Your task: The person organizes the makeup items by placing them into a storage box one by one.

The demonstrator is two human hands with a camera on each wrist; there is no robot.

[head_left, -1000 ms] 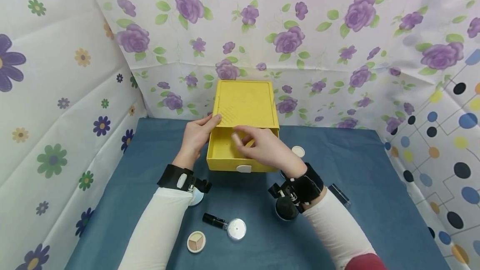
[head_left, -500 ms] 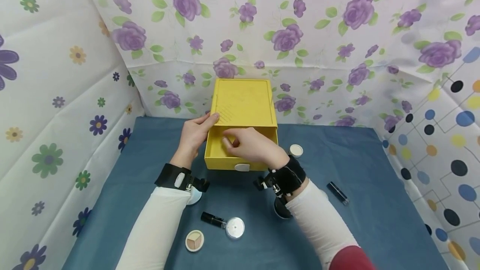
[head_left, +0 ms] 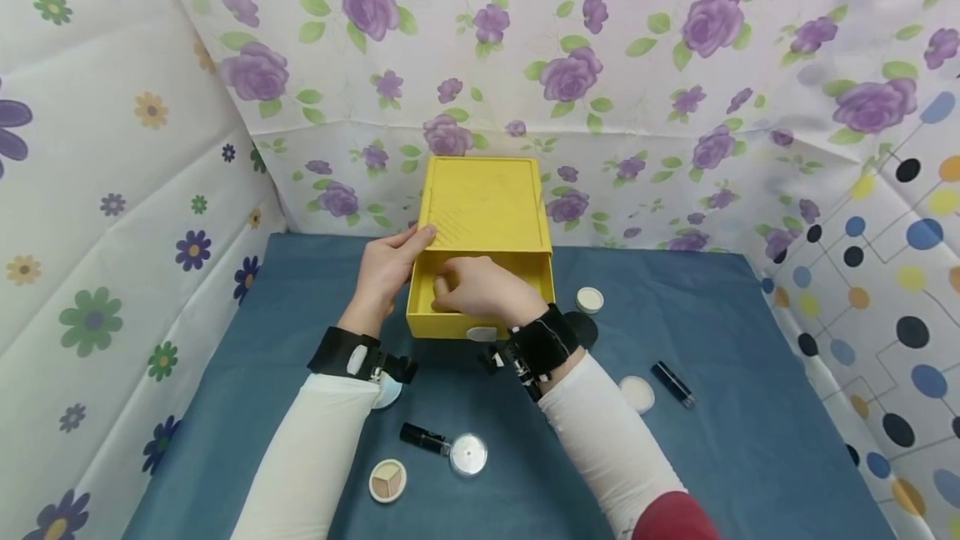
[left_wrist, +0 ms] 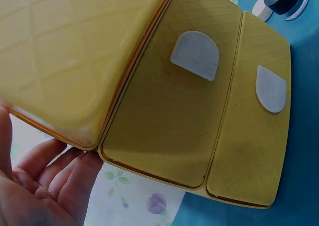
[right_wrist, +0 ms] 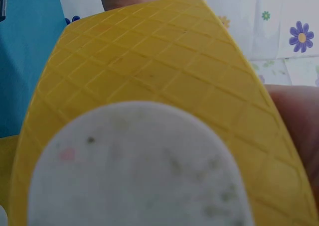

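Note:
A yellow drawer box [head_left: 483, 202] stands against the back cloth with its top drawer [head_left: 442, 325] pulled out. My left hand [head_left: 386, 273] holds the box's left side, the thumb at the top edge; in the left wrist view its fingers [left_wrist: 75, 178] touch the box's edge. My right hand [head_left: 483, 286] is down inside the drawer near its left part, fingers bent. Whether it holds something is hidden. The right wrist view is filled by the drawer's quilted front [right_wrist: 164, 66] and its white handle [right_wrist: 139, 166]. Lower drawers with white handles [left_wrist: 195, 55] are shut.
Cosmetics lie on the blue cloth [head_left: 750, 457]: a three-part palette [head_left: 387, 482], a black tube [head_left: 424, 437], a clear round case [head_left: 468, 454], a white disc [head_left: 637, 394], a small cream-coloured round [head_left: 589, 300], a black round [head_left: 581, 329] and a black stick [head_left: 672, 384].
My right hand has moved left and lower into the drawer. Its forearm has swung left, uncovering the white disc. My left hand keeps its hold on the box.

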